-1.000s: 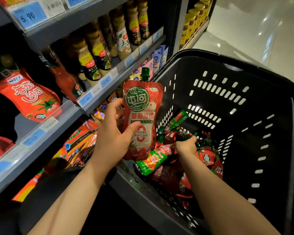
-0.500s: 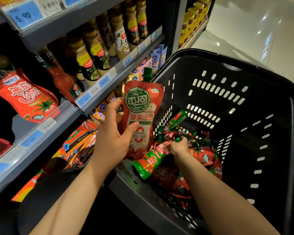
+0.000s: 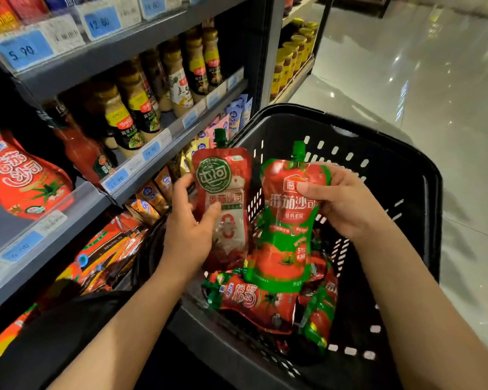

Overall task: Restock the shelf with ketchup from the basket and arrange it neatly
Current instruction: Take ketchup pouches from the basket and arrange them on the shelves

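In the head view I am gripping one red ketchup pouch [image 3: 223,204] in my left hand [image 3: 190,235] and pinching a red-and-green pouch [image 3: 289,220] in my right hand [image 3: 347,201], both above the basket [image 3: 406,192]. With the shelf [image 3: 76,209] lying at nine o'clock, the slick pouches are risking a slip, or a mix-up of brands, since I am juggling two.

The blue paper price tag [image 3: 21,50] on the top shelf rail reads "5.90"; its blue neighbour tag [image 3: 101,22] reads "12.80". The red spouted ketchup pouch [image 3: 223,204] and the red-and-green spouted pouch [image 3: 289,220] both read "番茄沙司".
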The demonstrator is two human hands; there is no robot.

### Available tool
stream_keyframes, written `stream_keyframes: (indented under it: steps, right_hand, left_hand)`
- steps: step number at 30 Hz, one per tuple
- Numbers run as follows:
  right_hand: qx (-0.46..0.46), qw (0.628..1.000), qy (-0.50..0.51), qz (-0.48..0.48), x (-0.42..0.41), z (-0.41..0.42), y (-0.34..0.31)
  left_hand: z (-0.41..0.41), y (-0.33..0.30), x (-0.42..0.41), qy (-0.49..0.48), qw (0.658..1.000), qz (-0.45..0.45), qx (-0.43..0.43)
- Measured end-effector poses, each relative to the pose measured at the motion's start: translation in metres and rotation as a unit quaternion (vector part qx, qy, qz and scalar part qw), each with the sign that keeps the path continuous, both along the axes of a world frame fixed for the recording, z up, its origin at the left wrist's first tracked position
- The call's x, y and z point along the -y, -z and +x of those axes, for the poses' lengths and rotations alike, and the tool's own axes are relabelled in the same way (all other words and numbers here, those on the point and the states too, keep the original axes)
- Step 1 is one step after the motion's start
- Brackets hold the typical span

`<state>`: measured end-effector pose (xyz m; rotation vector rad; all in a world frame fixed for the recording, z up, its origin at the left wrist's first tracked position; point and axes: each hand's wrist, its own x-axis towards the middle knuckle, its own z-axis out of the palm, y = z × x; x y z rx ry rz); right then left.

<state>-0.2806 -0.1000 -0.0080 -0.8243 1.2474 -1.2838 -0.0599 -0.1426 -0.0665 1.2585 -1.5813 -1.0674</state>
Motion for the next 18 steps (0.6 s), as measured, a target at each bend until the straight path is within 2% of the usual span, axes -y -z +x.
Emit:
stream_keyframes:
  steps: [3, 8, 11, 14, 18]
  right_hand:
    - [0.066, 0.997, 0.046, -0.018, 0.005, 0.014, -0.006]
    - [0.107, 0.988, 0.106, 0.035, 0.027, 0.068, 0.009]
    - [0.119, 0.983, 0.14, 0.013, 0.034, 0.088, 0.016]
    - [0.138, 0.981, 0.135, -0.001, 0.037, 0.094, 0.019]
    - [0.063, 0.995, 0.076, -0.023, 0.037, 0.083, 0.021]
  left_hand:
    - [0.001, -0.005, 0.0, 0.015, 0.999, 0.034, -0.033]
    - [0.0, -0.011, 0.003, 0.026, 0.98, 0.118, -0.156]
    - [0.003, -0.012, 0.002, 0.061, 0.979, 0.132, -0.141]
    - [0.005, -0.01, 0.002, 0.044, 0.993, 0.08, -0.073]
    - [0.007, -0.004, 0.004, 0.023, 0.998, 0.027, -0.057]
